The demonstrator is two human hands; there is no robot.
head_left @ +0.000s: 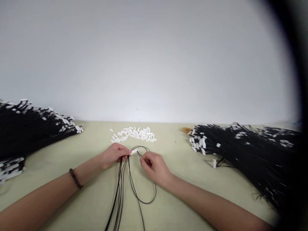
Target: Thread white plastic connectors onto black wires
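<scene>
My left hand [115, 154] is closed on a small white connector [134, 151] and a bunch of thin black wires [121, 189] that run down toward me. My right hand [154, 165] pinches the end of one black wire [139, 154] just right of the connector. That wire loops over the table in front of my right wrist. Both hands rest low over the pale green table [173, 160], a beaded bracelet [76, 179] on my left wrist.
A heap of loose white connectors [133, 134] lies just beyond my hands. A big pile of black wires with white ends [245, 146] fills the right side, another pile [31, 126] the left. A white wall stands behind the table.
</scene>
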